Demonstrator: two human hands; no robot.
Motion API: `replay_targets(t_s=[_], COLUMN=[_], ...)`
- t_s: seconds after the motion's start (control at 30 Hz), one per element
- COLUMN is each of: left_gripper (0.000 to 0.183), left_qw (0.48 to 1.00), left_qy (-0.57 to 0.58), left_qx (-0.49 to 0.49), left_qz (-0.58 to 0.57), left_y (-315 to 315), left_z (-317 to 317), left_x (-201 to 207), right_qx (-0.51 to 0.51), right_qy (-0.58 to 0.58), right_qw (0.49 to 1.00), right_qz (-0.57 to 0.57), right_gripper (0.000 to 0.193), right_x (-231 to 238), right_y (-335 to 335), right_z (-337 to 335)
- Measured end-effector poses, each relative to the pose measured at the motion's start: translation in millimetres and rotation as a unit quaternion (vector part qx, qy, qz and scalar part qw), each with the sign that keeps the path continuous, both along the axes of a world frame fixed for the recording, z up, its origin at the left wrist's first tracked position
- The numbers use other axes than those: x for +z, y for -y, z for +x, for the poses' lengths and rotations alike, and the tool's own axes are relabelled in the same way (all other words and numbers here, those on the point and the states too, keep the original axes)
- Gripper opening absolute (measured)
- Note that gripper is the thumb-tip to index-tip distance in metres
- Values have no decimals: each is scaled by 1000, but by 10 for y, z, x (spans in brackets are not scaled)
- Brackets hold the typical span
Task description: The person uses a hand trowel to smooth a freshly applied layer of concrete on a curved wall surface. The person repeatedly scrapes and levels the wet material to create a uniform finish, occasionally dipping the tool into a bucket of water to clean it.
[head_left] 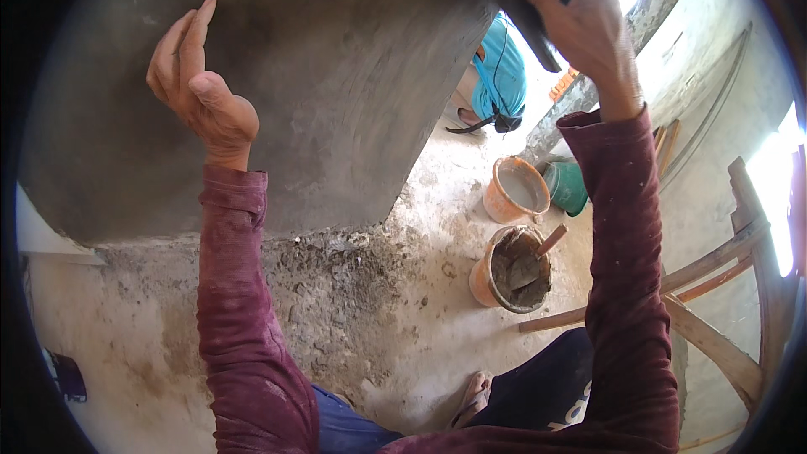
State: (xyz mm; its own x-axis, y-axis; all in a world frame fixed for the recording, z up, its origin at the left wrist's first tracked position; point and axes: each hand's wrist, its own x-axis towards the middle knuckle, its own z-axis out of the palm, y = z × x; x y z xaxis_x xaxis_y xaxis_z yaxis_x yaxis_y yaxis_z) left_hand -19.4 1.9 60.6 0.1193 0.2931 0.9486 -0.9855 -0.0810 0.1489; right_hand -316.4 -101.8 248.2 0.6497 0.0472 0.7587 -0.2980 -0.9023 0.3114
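A wall of smooth, dark grey plaster (336, 76) fills the upper left. In front of it, my left hand (202, 88) is raised with nothing in it, its fingers stretched upward and slightly bent. I cannot tell whether it touches the plaster. At the upper right, my right hand (580, 25) is closed round a dark plastering float (531, 29). The float's long plate is beside the wall's right edge, seen nearly edge-on and partly cut off by the top of the picture. Both forearms are in maroon sleeves.
An orange bucket of mortar (485, 277) with a trowel (528, 265) in it stands on the floor. Behind it are another orange bucket (496, 202) and a green bucket (567, 189). A person in blue (500, 76) is beyond the wall's edge. Wooden framing (714, 353) stands right; mortar crumbs (336, 286) lie below.
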Motion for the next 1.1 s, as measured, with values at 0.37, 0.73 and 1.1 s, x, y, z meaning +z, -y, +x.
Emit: replay_targets(t_s=[0.37,0.73,1.1], left_gripper=[83,77,74], left_qw=[996,998,997], left_qy=[-49,-39,-45], left_qx=[58,52,54], left_qz=[43,25,31], left_y=[143,87,86], left_z=[-173,-73,-114], left_x=[-187,-173,-204], right_qx=[58,51,10], right_qy=[-163,5,80], right_qw=[981,996,995], right_qz=[84,-66,-66], right_gripper=[48,51,52], right_x=[-2312,-1057,-457], right_y=[77,518,370], right_z=[-370,-100,-52])
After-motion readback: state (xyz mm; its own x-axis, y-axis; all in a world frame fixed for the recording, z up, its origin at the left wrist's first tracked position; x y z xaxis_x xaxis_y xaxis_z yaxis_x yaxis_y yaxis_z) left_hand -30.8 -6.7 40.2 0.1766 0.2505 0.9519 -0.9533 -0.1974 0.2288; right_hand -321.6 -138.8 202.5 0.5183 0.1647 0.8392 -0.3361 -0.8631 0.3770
